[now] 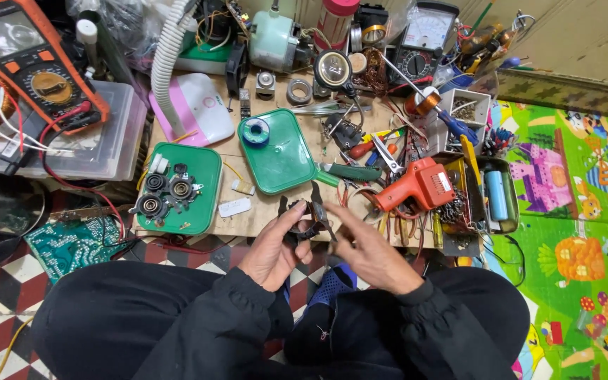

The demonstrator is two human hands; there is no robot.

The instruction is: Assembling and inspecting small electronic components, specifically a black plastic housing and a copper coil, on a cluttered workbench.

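Here both hands meet just above the near edge of the worktop (269, 218): the left hand (272, 250) and the right hand (367, 253) each have their grip clenched on a small black part (309, 219), with a green tray (209, 169) lying to the left.

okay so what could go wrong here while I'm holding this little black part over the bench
Both hands, left hand and right hand, hold the black part over the gap between bench edge and lap; if dropped, it could fall among the legs. The bench is crowded: a reach could knock the orange tool or loose screwdrivers. Red wires hang off the left edge and might snag a sleeve.
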